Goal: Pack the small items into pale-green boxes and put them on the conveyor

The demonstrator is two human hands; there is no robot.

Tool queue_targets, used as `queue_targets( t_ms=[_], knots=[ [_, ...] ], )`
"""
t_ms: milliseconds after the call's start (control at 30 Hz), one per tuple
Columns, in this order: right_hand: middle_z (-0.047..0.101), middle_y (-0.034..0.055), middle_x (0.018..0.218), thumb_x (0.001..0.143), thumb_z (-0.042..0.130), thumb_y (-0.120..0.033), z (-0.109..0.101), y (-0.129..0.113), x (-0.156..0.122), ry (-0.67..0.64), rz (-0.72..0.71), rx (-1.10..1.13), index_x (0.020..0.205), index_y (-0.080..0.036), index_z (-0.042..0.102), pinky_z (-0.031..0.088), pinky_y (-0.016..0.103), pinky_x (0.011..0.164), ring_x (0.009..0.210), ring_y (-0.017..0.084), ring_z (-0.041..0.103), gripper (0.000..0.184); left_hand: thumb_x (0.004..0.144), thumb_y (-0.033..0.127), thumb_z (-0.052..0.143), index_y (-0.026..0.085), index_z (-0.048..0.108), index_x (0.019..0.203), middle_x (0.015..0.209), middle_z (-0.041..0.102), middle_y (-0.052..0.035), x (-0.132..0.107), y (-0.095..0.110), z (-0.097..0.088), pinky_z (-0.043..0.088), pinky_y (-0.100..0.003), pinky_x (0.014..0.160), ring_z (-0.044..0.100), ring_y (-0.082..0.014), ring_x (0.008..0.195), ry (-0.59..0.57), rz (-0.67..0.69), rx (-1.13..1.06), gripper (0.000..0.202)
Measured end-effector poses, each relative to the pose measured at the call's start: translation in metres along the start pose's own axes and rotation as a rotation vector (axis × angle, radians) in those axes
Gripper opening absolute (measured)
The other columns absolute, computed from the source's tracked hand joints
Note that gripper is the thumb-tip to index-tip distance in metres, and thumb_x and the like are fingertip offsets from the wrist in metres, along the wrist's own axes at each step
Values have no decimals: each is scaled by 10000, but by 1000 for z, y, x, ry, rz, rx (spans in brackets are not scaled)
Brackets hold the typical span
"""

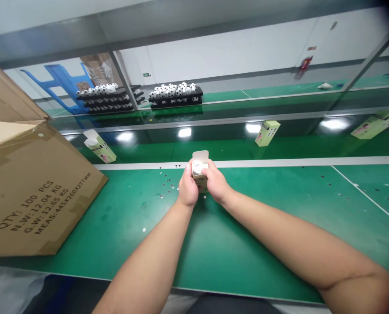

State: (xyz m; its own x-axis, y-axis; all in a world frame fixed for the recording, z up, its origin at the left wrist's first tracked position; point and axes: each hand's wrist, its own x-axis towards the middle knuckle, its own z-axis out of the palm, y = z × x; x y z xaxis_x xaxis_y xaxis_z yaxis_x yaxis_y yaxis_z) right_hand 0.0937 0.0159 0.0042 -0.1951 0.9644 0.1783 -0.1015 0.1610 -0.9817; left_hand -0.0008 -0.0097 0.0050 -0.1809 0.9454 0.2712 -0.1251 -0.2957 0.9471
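Carton [202, 188] open-topped, between two palms

Held mid-view: left hand [188, 186] at nine o'clock, right hand [217, 182] at three, both with fingers narrowed around the carton's walls, right thumb over the opening. White flap [200, 155] raised at twelve o'clock. For good handling, press evenly and lightly from both sides, keep thumbs clear of the flap's fold, avoid bowing the walls.

Hard to make out: pale shape under the right thumb, perhaps insert, perhaps inner flap. Hidden: most fingertips and the carton's base; impossible to tell if resting on the green table [247, 261] or lifted. Cut off by the frame: large cardboard box [50, 165] at nine o'clock.
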Motion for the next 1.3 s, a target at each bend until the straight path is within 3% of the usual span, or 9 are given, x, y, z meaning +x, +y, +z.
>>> queue_targets(
  t_ms=[133,200,300,367,533,667,733,867,1300],
  knots=[
    [634,24,1123,791,419,-154,3,-7,-2,6,-99,-19,1272,-254,424,536,310,840,1013,192,604,491,896,244,433,267,517,1258,1260,601,-40,5,-2,2,488,-325,931,590,-197,1126,-35,6,-23,373],
    [622,25,1148,779,433,-147,3,-9,-3,-6,-128,24,1211,-252,482,531,326,885,1034,191,600,447,837,176,489,285,476,1265,1260,587,-41,7,-1,3,493,-315,926,591,-180,1117,-18,51,-65,442],
    [616,28,1100,792,487,-200,-6,-7,1,-32,-178,2,915,-232,610,528,370,906,1004,205,610,177,763,148,572,231,579,1027,1088,630,-36,10,-2,2,513,-305,865,623,-170,991,55,103,-94,277],
    [598,40,1084,803,518,-246,-19,-5,6,-102,-296,-89,812,-220,650,502,404,949,1019,219,600,135,738,145,578,190,608,823,979,639,-30,12,-4,-1,512,-316,851,627,-173,942,76,128,-109,100],
    [573,68,1179,896,445,-402,-47,-3,12,-308,-587,-280,1065,-251,690,418,475,1043,1142,252,543,334,812,228,458,183,654,773,993,681,-60,12,-12,-12,462,-416,959,624,-226,1033,35,191,-100,205],
    [596,67,1179,874,540,-352,-46,-6,8,-253,-616,-377,1086,-266,686,444,457,1012,1117,245,568,271,924,448,365,175,636,853,1025,672,-93,9,-15,-13,463,-451,957,623,-245,1046,-23,276,-116,391],
    [613,63,1171,858,566,-309,-44,-8,7,-237,-613,-420,1097,-273,685,456,446,998,1108,241,578,270,894,520,461,183,598,920,1088,641,-99,8,-17,-11,481,-428,930,613,-242,1062,-30,289,-52,365],
    [660,56,1119,863,567,-306,-43,-8,7,-172,-558,-480,1092,-269,687,486,436,952,1063,238,601,262,820,435,656,205,546,1002,1160,598,-92,6,-19,-8,470,-385,941,594,-219,1091,-12,314,122,313],
    [713,48,945,877,584,-408,-35,-21,3,-118,-409,-500,988,-241,727,528,347,759,824,202,654,246,919,468,498,199,546,924,966,617,-49,5,-8,-5,474,-315,850,601,-163,892,11,319,163,274]
  ],
)
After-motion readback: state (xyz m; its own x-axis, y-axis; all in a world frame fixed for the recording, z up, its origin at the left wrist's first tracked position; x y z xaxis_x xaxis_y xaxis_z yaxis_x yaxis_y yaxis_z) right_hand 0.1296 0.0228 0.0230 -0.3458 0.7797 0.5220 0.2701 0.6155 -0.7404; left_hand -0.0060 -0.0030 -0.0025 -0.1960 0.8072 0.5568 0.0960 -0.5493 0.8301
